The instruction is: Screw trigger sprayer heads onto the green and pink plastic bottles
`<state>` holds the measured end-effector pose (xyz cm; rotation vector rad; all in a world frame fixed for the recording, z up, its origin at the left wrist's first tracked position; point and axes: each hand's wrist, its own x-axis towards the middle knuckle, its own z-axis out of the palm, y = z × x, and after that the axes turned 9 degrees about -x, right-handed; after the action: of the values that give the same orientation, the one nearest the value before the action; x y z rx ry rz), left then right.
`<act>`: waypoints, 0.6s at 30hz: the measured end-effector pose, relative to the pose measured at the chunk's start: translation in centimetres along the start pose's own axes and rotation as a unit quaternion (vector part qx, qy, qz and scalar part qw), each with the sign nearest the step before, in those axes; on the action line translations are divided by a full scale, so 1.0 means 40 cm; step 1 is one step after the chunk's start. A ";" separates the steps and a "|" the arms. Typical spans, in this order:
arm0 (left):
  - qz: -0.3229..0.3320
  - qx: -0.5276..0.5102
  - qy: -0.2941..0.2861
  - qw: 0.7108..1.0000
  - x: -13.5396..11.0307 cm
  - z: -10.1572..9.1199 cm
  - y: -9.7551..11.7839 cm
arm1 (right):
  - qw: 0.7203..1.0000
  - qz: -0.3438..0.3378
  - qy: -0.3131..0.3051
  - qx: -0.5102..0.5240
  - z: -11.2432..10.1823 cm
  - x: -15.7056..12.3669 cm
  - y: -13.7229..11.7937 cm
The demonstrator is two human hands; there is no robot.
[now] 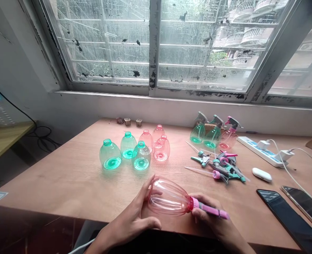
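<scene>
A clear pink spray bottle (169, 197) lies on its side between my hands, with a pink-and-grey spray head (211, 209) at its neck. My left hand (130, 220) cups the bottle's rounded base, fingers behind it and thumb below. Around the pink collar, the fingers of my right hand (211, 218) are closed. Beyond them stand three headless green bottles (112, 155) and three headless pink bottles (161, 150). To the right is a pile of loose spray heads (224, 165) with thin dip tubes.
Two green spray bottles (213, 137) and a pink one (228, 137) stand fitted near the wall. A power strip (261, 151) with chargers, a white earbud case (262, 174) and two phones (288, 215) occupy the right side. Small brown cubes (127, 122) sit at the back edge.
</scene>
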<state>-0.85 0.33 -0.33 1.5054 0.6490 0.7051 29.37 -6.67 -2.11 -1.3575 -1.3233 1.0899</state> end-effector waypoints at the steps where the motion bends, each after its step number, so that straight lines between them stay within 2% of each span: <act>1: -0.006 -0.015 0.001 1.000 0.002 -0.001 0.004 | 1.000 0.004 -0.002 -0.007 0.001 -0.002 -0.010; 5: -0.029 -0.042 -0.007 0.999 0.006 0.002 0.012 | 1.000 0.011 -0.004 -0.007 0.003 -0.004 -0.025; 9: 0.004 0.031 -0.007 0.999 0.003 0.002 0.006 | 1.000 -0.012 -0.014 0.015 0.001 0.002 -0.016; 12: 0.025 0.065 0.004 0.998 0.001 0.000 0.003 | 0.999 -0.002 -0.009 0.032 0.002 0.001 -0.010; 15: 0.000 0.040 -0.001 0.999 0.000 -0.003 0.009 | 1.000 0.000 0.002 0.007 0.002 -0.005 -0.013; 18: -0.030 0.014 0.001 0.999 0.002 -0.004 0.020 | 0.999 -0.012 -0.019 -0.031 0.000 -0.009 -0.023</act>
<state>-0.92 0.46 0.47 1.5040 0.7061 0.6541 29.18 -7.01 -1.23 -1.3695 -1.4073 1.0704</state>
